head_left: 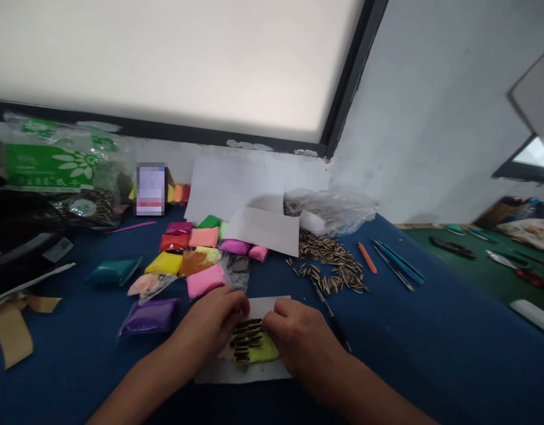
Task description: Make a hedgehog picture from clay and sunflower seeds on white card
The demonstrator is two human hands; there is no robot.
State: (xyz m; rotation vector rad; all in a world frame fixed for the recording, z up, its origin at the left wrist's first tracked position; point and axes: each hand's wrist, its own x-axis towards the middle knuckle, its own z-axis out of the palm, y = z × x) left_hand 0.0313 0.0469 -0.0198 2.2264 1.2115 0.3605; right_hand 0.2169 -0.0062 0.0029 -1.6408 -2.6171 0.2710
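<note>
A slab of yellow-green clay [266,350] lies on a white sheet of paper [243,375] in front of me. Rows of striped sunflower seeds [247,339] are set into its left and middle part. My left hand [219,317] is curled at the slab's upper left, fingers closed together; whatever is between them is hidden. At the upper right edge of the clay, my right hand [298,330] is closed in a pinch, and its fingertips cover anything they hold. Beyond it a heap of loose sunflower seeds [331,257] is spread on the blue table.
Several colored clay packets, among them a purple one [148,317] and a pink one [206,280], lie left of center. A dark pen [331,316], an orange stick [367,258] and blue tweezers [400,261] lie rightward. A phone [150,190] stands at the back.
</note>
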